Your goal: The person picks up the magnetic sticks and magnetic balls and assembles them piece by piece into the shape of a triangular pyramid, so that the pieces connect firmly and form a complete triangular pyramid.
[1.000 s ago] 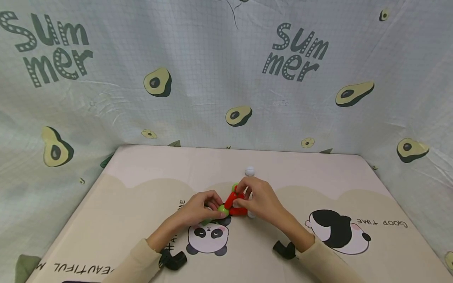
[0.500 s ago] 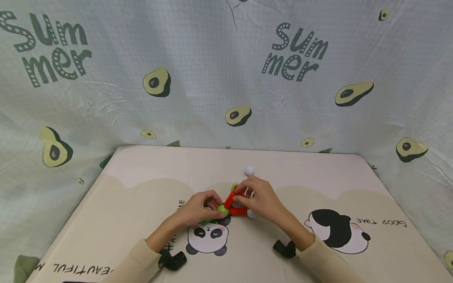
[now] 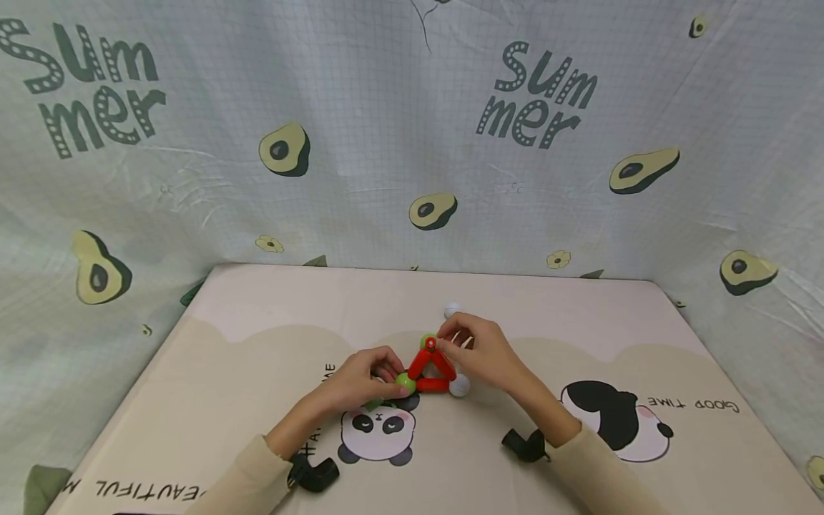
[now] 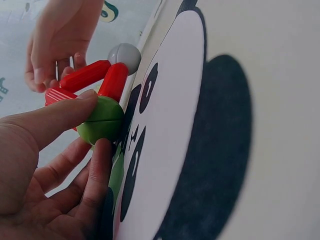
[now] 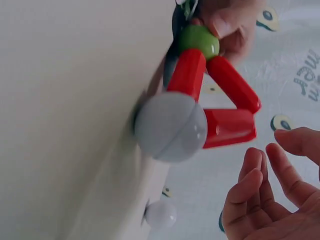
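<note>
My left hand (image 3: 360, 377) pinches a green ball (image 4: 101, 120) between thumb and fingertips at the left corner of a small triangle of red rods. The bottom rod (image 3: 433, 385) runs from this ball to a white ball (image 5: 171, 127) at the right corner. Two slanting rods, the left one (image 3: 417, 363) and the right one (image 3: 444, 365), meet at the top. Behind their tips another green ball (image 3: 426, 339) is partly hidden. My right hand (image 3: 484, 348) hovers beside the top corner, its fingers loosely bent; the right wrist view shows it apart from the rods, holding nothing.
A loose white ball (image 3: 452, 310) lies farther back on the table, just behind my right hand. The tabletop (image 3: 270, 300) carries printed panda and dog pictures. A cloth with avocado prints (image 3: 360, 143) hangs along the back and sides.
My right hand has let go of the right slanting rod and moved slightly up and right, uncovering the triangle's top and the white corner ball. My left hand keeps its place on the green ball.
</note>
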Demonstrator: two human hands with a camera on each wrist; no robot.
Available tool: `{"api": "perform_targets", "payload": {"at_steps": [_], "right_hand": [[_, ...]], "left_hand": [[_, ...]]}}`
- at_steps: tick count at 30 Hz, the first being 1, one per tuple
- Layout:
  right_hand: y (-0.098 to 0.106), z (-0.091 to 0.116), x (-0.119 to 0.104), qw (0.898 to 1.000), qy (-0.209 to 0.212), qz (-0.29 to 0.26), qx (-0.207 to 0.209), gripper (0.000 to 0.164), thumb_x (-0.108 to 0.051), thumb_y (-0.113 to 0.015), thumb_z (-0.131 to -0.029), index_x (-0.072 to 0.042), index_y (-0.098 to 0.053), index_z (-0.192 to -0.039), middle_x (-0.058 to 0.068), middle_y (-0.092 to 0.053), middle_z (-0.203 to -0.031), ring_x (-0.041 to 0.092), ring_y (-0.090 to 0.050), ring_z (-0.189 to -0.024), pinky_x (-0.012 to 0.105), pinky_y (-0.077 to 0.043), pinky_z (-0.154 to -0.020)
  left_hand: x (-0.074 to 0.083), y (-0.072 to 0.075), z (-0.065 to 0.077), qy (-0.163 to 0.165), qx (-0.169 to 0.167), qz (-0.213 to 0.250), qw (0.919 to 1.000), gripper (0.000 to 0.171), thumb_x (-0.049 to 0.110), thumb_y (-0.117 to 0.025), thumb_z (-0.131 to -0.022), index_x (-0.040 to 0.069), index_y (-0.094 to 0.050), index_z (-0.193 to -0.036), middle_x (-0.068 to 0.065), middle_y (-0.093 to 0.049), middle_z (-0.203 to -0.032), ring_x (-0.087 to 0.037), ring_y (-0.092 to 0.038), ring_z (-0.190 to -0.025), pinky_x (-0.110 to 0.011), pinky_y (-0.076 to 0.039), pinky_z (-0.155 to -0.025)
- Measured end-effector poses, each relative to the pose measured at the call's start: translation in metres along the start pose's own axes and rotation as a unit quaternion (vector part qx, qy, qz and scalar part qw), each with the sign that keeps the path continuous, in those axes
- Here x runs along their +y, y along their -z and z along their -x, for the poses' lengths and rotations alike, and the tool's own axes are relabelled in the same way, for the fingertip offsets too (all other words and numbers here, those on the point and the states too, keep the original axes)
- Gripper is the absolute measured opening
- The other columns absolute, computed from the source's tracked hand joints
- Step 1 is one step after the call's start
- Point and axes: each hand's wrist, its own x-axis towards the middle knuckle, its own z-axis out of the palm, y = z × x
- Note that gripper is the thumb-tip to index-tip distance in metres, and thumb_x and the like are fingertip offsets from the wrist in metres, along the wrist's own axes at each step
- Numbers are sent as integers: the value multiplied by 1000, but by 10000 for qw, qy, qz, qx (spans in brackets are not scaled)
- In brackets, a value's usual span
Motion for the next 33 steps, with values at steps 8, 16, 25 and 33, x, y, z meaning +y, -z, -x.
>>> {"api": "perform_targets", "payload": {"at_steps": [8,16,25,33], "right_hand": [[23,-9,13,9993,-305,-76,207,14,-15,-69,-98,-7,-70,-109,3,-73,-99,17,-66,-85,26,-55,-71],[40,-32,27,9976,-610,-182,287,18,-14,-66,-98,-3,-68,-112,12,-71,-101,40,-68,-91,27,-54,-68],[36,-61,46,9970,-732,250,-58,30,-17,-67,-98,-1,-67,-123,18,-70,-119,29,-68,-103,35,-57,-83],[28,-78,59,9950,-820,435,-371,34,-15,-70,-94,0,-66,-125,22,-67,-124,37,-65,-115,49,-54,-98]], "left_hand": [[-2,0,-1,-81,-34,-18,10000,30,22,-83,-87,8,-67,-107,-3,-67,-93,-17,-62,-87,-25,-51,-77],[-2,1,1,-109,-29,-14,9999,29,22,-83,-87,8,-67,-107,-3,-67,-93,-17,-62,-87,-24,-50,-77],[-2,1,1,-125,-36,-10,9999,29,21,-82,-87,7,-66,-107,-3,-67,-93,-18,-62,-87,-24,-50,-76],[-3,1,1,-140,-37,19,9999,29,21,-82,-87,7,-66,-108,-3,-67,-93,-18,-62,-87,-24,-51,-76]]}}
